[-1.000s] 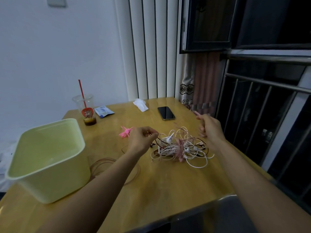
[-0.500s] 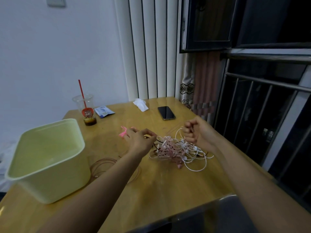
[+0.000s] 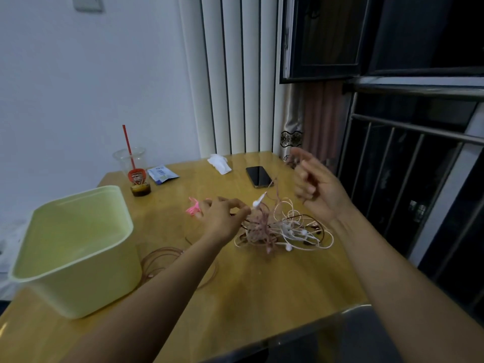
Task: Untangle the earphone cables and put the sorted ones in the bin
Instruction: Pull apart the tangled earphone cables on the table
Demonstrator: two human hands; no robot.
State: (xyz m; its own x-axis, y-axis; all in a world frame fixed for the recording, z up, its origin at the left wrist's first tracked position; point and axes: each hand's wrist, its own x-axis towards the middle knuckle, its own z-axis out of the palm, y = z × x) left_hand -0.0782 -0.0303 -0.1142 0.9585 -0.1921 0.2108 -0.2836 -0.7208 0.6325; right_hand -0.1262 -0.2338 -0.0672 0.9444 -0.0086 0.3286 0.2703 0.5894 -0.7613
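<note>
A tangle of white, pink and brown earphone cables lies on the wooden table. My left hand pinches a dark cable at the tangle's left edge. My right hand is raised above the tangle's right side and blurred, its fingers loosely spread. A thin pink strand rises from the tangle toward it; whether the fingers hold the strand is unclear. A white earbud sticks up from the pile. The pale green bin stands at the left, with nothing visible inside it.
A loose brown cable coil lies beside the bin. A small pink item sits behind my left hand. At the back are a plastic cup with a red straw, a blue packet, a tissue and a phone. Window bars run along the right.
My right hand went from a fist over the tangle to raised up and right with spread fingers, drawing strands upward. My left hand stayed at the tangle's left edge.
</note>
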